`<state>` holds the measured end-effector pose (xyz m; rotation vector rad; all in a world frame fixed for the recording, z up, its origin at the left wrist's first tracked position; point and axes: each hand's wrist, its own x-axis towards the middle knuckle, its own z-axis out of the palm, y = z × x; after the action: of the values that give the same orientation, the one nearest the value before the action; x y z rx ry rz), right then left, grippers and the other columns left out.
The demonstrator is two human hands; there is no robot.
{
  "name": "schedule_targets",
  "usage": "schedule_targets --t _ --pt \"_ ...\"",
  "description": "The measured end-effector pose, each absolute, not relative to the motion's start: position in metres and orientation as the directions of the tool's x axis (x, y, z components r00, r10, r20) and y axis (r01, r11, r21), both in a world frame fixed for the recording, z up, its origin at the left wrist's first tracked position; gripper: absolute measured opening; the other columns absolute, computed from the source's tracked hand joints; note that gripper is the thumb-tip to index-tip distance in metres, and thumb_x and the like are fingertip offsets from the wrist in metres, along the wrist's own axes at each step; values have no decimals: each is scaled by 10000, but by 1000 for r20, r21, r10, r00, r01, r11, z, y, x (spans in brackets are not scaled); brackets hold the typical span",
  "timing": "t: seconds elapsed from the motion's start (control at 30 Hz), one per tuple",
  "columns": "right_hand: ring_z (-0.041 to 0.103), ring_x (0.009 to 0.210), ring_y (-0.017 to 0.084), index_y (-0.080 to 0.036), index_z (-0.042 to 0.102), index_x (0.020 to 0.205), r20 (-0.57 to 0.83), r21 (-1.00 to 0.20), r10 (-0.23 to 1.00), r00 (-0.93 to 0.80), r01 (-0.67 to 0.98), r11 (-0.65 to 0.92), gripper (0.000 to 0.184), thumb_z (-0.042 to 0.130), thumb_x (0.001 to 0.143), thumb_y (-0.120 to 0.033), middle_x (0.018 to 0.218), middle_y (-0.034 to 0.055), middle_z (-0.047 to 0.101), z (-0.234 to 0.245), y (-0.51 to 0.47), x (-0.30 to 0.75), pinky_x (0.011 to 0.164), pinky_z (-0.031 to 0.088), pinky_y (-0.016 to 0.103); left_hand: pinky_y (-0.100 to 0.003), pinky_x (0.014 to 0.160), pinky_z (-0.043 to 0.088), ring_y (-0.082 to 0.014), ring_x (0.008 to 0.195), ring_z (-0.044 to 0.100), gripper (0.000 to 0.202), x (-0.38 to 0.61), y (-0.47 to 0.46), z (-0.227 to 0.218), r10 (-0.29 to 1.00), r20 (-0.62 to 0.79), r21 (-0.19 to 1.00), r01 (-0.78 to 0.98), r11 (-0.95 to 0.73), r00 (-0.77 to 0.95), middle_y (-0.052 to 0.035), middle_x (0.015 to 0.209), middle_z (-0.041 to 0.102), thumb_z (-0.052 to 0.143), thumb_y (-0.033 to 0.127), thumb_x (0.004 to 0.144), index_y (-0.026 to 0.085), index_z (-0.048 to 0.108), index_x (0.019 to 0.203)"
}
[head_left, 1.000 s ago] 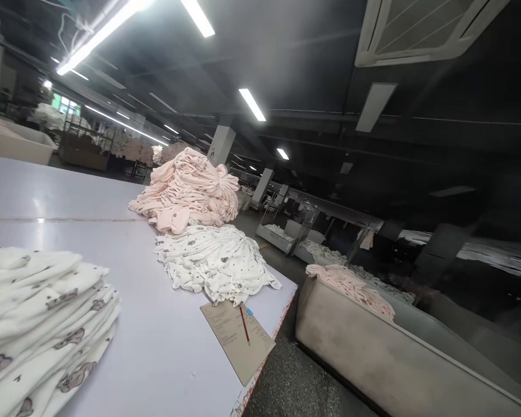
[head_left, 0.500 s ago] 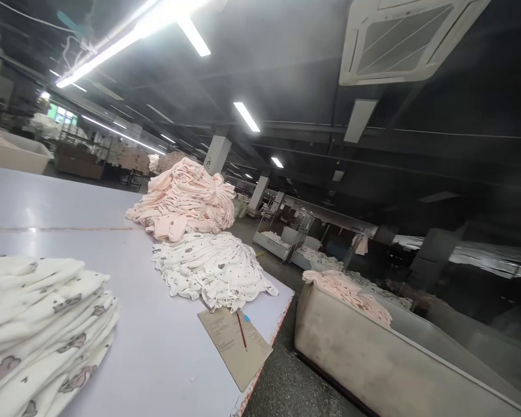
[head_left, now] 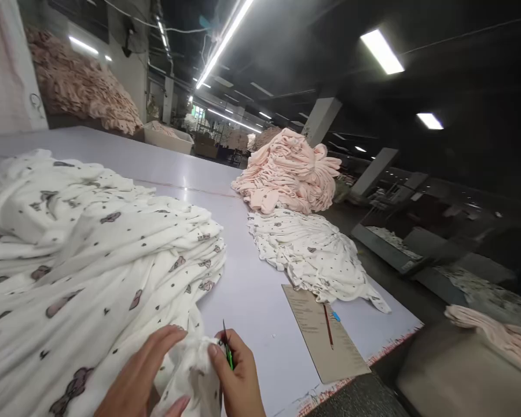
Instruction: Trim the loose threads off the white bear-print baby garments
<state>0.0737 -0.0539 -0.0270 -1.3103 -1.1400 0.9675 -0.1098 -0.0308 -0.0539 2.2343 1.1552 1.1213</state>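
Between the left hand (head_left: 141,370) and right hand (head_left: 239,376), white printed cloth (head_left: 193,376) is clasped, its edge pinched beside a pointed green tool (head_left: 228,352); likely limp and light, it is best gripped at that gathered edge.

A pink cloth heap (head_left: 289,174) stood right of the frame's centre, and another pink heap (head_left: 82,81) at upper left. Toward the lower right, 1 red pencil (head_left: 329,327) lay on a tan card (head_left: 330,359), a small blue object (head_left: 336,317) just beside it. A bin (head_left: 460,373) occupied the lower right corner.
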Motion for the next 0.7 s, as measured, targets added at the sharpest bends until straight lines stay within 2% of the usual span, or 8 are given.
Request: schedule_targets --t 0.07,0.17,0.23,0.3,0.4,0.5,0.6,0.7 --pt "381 611 126 -177 503 738 68 -995 980 187 81 53 347 570 788 -514 635 -38 419 -28 -54 74 575 354 215 -239 836 540 -216 998 650 382 -94 -28 -43 875 346 796 387 -465 340 -36 1119 668 602 293 780 273 547 1157" --pt "385 606 123 -174 506 744 44 -998 986 158 54 36 343 575 793 -507 629 -40 419 -34 -51 77 569 355 210 -249 737 547 -204 808 658 265 -77 -25 -32 919 18 997 67 -48 394 -19 848 699 550 424 813 225 645 961" --pt "401 597 122 -176 503 734 17 -999 992 122 41 12 338 565 802 -501 615 -43 418 -37 -48 81 564 363 209 -249 699 524 -180 716 617 300 -71 -22 -28 871 -142 971 -102 214 471 7 699 637 561 482 799 197 645 843" --pt "452 615 133 -178 518 762 13 -996 992 123 86 3 298 555 818 -468 639 -31 461 -35 -46 83 583 388 217 -242 688 499 -166 697 589 315 -68 -19 -26 844 -240 920 -164 355 480 21 654 585 600 494 774 180 622 773" --pt "541 733 171 -193 546 905 178 -953 967 180 276 123 173 533 846 -356 795 21 547 -25 -45 84 655 432 241 -242 629 476 -160 639 563 339 -67 -17 -26 846 -342 886 -159 435 410 28 641 559 644 509 725 176 596 770" --pt "561 716 176 -225 559 948 366 -829 930 46 470 303 135 562 829 -289 826 30 560 -13 -47 86 630 432 248 -229 585 448 -145 581 521 329 -65 -17 -23 870 -350 896 -149 419 348 42 606 543 648 505 710 186 590 760" --pt "560 672 176 -233 587 953 381 -717 916 -122 587 376 153 570 802 -233 851 40 585 -7 -45 89 588 406 257 -229 639 451 -163 658 535 242 -61 -18 -17 935 -234 960 -86 265 266 34 645 582 630 436 734 195 609 745" --pt "552 683 175 -207 566 859 329 -749 938 -109 575 330 124 488 779 -153 812 39 566 -4 -39 93 576 386 253 -246 700 456 -184 722 556 218 -59 -19 -11 937 -185 983 40 182 296 15 701 609 588 411 769 195 605 747"
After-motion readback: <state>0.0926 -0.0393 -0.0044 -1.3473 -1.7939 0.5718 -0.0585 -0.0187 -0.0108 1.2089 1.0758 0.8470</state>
